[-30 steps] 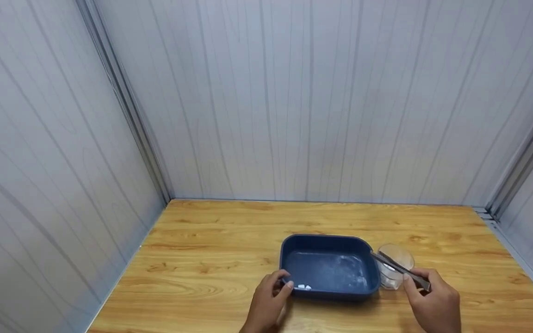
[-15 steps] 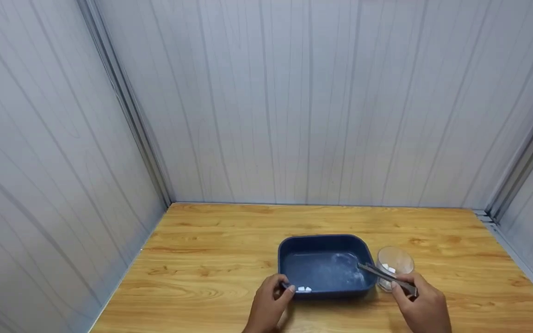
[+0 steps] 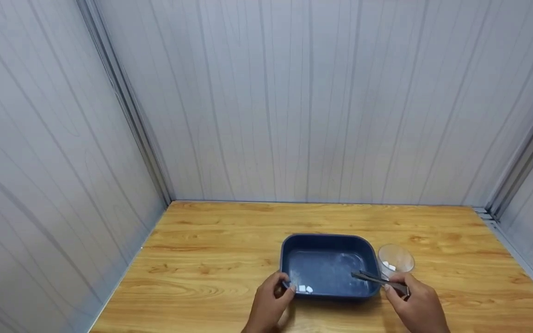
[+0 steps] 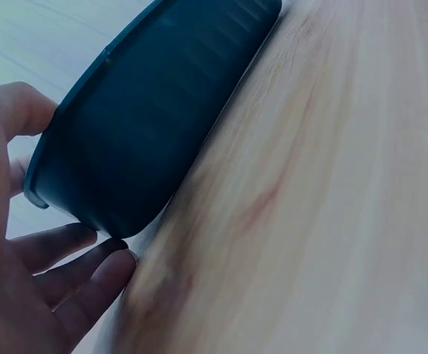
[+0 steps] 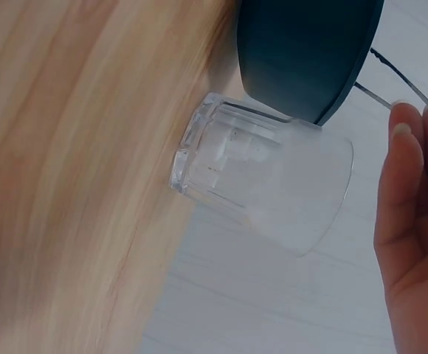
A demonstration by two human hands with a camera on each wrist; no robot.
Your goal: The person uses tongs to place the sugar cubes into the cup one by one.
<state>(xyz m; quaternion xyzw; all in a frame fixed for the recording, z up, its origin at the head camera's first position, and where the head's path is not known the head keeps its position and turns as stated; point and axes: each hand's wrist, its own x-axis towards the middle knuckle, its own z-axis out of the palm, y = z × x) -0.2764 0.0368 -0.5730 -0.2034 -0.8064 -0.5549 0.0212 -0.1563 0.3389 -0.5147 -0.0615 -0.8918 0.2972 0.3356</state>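
Observation:
A dark blue rectangular dish (image 3: 324,243) stands on the wooden table, two small white pieces (image 3: 305,289) lying at its front left. My left hand (image 3: 269,303) grips the dish's near left corner, thumb over the rim; the left wrist view shows the other fingers under the outer wall (image 4: 140,125). Metal tongs (image 3: 377,279) are pinched in my right hand (image 3: 419,303). Their tips are spread slightly over the right part of the dish, with nothing visible between them. Just right of the dish is a clear glass (image 3: 400,254) with several white pieces (image 3: 389,266) inside, partly behind the right hand.
White, wood-grain patterned panels (image 3: 312,115) rise behind and at both sides of the wooden tabletop (image 3: 215,259). In the right wrist view the glass (image 5: 266,177) stands upright close against the dish's outer wall (image 5: 302,51).
My right hand has moved left with the tongs, whose tips went from the dish's right rim to inside its outline. The left hand keeps its grip on the corner.

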